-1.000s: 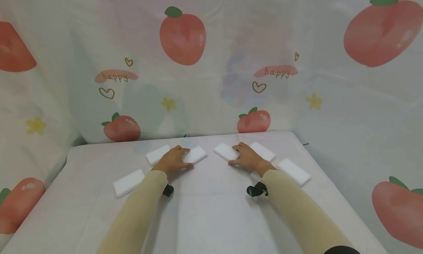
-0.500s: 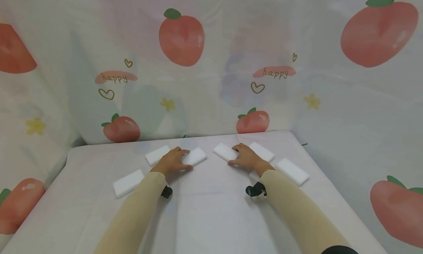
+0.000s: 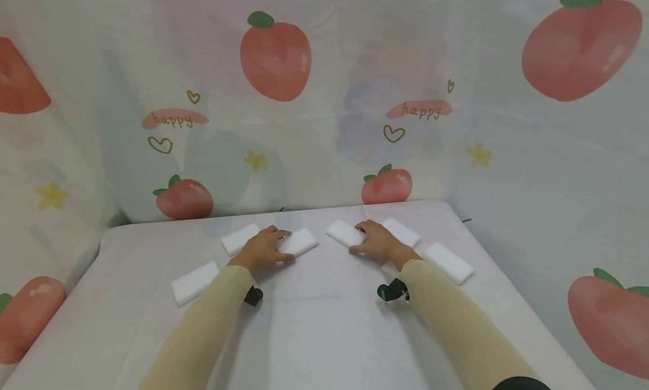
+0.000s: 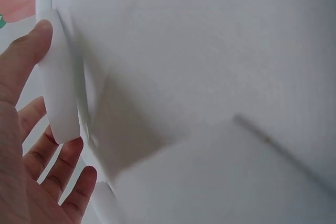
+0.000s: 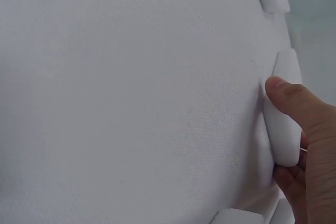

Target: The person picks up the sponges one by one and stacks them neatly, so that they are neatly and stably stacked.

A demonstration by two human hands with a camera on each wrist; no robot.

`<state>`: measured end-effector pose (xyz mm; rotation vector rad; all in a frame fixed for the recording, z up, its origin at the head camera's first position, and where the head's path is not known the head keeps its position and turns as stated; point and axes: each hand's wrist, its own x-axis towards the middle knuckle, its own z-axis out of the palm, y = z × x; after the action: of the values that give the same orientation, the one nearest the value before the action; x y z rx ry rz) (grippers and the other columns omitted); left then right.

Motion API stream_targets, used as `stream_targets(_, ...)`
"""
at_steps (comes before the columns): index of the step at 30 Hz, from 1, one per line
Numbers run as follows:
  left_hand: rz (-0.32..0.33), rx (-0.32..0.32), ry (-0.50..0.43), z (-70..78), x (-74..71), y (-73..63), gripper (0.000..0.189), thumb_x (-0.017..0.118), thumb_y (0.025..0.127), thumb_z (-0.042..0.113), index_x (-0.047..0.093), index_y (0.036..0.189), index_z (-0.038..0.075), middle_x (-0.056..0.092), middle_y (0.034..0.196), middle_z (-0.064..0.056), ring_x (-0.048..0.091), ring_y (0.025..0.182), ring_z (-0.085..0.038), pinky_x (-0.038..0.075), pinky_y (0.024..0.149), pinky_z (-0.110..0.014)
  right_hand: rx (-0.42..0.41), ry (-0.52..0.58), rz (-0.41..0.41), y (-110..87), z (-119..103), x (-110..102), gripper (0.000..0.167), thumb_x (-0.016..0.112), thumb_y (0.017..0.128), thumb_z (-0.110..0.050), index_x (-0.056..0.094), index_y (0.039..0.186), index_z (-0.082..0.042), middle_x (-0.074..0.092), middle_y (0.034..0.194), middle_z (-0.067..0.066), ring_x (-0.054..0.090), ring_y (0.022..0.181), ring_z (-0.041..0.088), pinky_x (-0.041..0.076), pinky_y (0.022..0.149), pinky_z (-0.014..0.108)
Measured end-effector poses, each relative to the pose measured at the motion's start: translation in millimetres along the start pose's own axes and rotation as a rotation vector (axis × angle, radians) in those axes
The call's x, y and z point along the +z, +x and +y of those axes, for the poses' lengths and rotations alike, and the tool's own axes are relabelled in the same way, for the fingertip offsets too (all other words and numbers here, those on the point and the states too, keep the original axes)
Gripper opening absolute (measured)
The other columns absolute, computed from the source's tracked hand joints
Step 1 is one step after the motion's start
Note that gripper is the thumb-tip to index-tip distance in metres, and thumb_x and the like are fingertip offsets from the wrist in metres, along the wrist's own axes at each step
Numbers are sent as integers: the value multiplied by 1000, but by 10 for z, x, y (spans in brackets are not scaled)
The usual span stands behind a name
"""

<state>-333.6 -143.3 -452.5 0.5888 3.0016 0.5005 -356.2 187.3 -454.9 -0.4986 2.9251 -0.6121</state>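
Observation:
Near the far side of the table my left hand (image 3: 259, 248) grips a white rectangular sponge-like block (image 3: 300, 242) by its left end. In the left wrist view the thumb lies on one side of that block (image 4: 60, 87), with fingertips against its other side and lower end. To its right, my right hand (image 3: 380, 242) holds a matching white block (image 3: 343, 232), thumb on the near side. The right wrist view shows this block (image 5: 284, 135) between thumb and fingers, most fingers hidden behind it. The two held blocks are apart, angled toward each other.
Two similar white blocks lie at left, one behind the left hand (image 3: 240, 239) and one beside the forearm (image 3: 195, 282). Two more lie at right, a far block (image 3: 401, 231) and a nearer block (image 3: 448, 262). A fruit-print curtain (image 3: 324, 125) stands behind the white-covered table (image 3: 324, 339).
Both hands keep their hold on the same two blocks, which stay in place. Only the head view has shifted slightly.

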Motion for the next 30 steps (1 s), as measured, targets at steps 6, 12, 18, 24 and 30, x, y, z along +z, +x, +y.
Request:
stream_targets(6, -4, 19, -31, 19, -8, -4, 74, 76, 80, 54, 55, 140, 16, 57, 121, -8, 55, 109, -24, 47, 94, -44, -18, -10, 19, -6, 1, 22, 76, 74, 84, -45, 49, 140, -1, 51, 140, 17, 48, 128, 32, 38, 109, 47)
stream_targets(12, 4, 34, -36, 33, 1, 4, 75, 76, 78, 56, 56, 139, 18, 57, 123, -7, 54, 111, -24, 46, 96, -43, -24, -9, 34, 5, 20, 47, 76, 75, 83, -46, 50, 139, -1, 53, 139, 16, 49, 128, 31, 38, 109, 46)
stream_targets(18, 1, 54, -108, 46, 15, 4, 76, 80, 75, 53, 57, 139, 17, 58, 122, -6, 55, 110, -23, 46, 96, -42, -26, -16, 37, -5, 19, 38, 76, 74, 83, -46, 50, 139, 0, 53, 138, 17, 49, 128, 31, 38, 109, 45)
stream_targets(24, 2, 104, -127, 79, 37, -4, 76, 82, 74, 50, 57, 138, 18, 59, 121, -5, 55, 112, -23, 45, 98, -41, -20, -16, 41, -7, 9, 33, 76, 75, 83, -46, 51, 138, 0, 54, 137, 17, 51, 126, 31, 39, 108, 45)
stream_targets(30, -7, 155, -130, 170, 31, -36, 73, 83, 76, 46, 58, 137, 16, 59, 121, -6, 55, 113, -23, 45, 98, -41, -31, -17, 58, -22, 2, 33, 75, 76, 82, -45, 52, 137, 1, 55, 134, 18, 53, 121, 32, 41, 106, 46)
